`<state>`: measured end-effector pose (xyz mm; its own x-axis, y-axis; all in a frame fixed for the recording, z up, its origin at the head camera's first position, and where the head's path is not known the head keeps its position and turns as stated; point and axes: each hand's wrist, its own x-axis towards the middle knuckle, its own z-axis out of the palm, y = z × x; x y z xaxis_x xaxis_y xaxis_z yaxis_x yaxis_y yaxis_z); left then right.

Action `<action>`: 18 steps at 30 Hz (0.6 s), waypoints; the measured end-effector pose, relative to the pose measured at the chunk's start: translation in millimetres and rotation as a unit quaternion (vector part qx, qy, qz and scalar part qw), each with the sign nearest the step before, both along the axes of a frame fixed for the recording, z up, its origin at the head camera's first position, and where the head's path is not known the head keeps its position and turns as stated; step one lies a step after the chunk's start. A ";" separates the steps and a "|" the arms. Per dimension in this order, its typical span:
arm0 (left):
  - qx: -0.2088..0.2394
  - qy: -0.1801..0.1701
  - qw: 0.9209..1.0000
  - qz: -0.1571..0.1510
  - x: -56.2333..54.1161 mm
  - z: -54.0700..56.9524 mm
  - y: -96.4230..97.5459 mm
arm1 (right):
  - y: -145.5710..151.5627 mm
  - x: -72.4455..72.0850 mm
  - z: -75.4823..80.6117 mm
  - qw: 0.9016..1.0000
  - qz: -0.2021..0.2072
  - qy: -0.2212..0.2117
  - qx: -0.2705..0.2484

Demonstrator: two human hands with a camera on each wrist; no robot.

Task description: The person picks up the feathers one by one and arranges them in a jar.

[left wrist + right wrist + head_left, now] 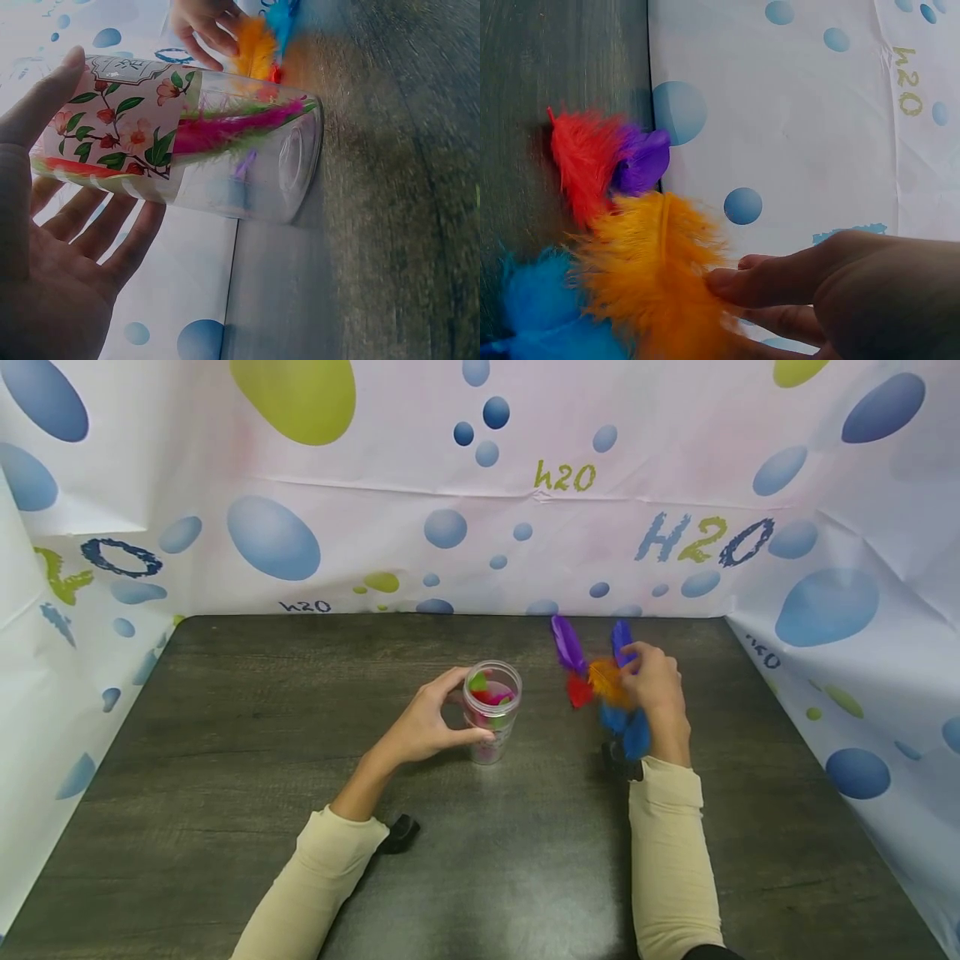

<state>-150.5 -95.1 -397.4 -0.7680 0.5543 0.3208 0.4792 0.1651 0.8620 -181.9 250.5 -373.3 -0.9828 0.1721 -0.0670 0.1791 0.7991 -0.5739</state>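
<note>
Left hand (64, 277), gripping tumbler (495, 714) (upright); orange feather (656, 274) — pinched, left of right hand (657, 689)

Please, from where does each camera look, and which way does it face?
Head: on the head, facing forward and down at a dark wood-grain table; left hand, right hand, cream sleeves show.
Left wrist: on that wrist, facing a clear floral-labelled cylindrical cup; both hands show.
Right wrist: on that wrist, facing a fluffy orange feather; the right hand shows.
Both wrist views share the orange feather.
</note>
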 end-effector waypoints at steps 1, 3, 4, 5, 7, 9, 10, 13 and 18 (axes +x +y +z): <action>0.001 0.000 1.000 -0.001 0.1 -0.4 0.1 | 0.0 0.3 -0.3 1.000 -0.003 0.004 0.002; 0.002 0.004 1.000 -0.001 0.2 -0.9 0.0 | -0.4 1.0 -0.5 1.000 -0.008 0.010 0.003; 0.003 0.005 1.000 -0.001 0.1 -1.3 -0.1 | -0.2 1.1 -0.7 1.000 -0.009 0.011 0.004; 0.003 0.007 1.000 -0.001 0.3 -1.2 -0.2 | -0.1 1.0 -1.0 1.000 -0.008 0.011 0.003; 0.003 0.009 1.000 -0.001 -0.1 -1.7 -0.6 | 0.4 1.0 -1.9 1.000 -0.005 0.009 0.002; 0.004 0.010 1.000 -0.002 -0.8 -2.4 -0.9 | 1.0 0.7 -2.8 1.000 0.000 0.006 -0.001; 0.003 0.010 1.000 -0.001 -0.5 -2.0 -0.9 | 1.5 0.5 -2.9 1.000 0.004 0.007 -0.003; 0.004 0.007 1.000 -0.002 -0.3 -1.5 -0.7 | 1.7 0.5 -2.6 1.000 0.009 0.012 -0.008; 0.002 0.000 1.000 0.001 0.0 -1.2 0.0 | 0.2 2.9 1.5 0.999 0.009 0.031 -0.031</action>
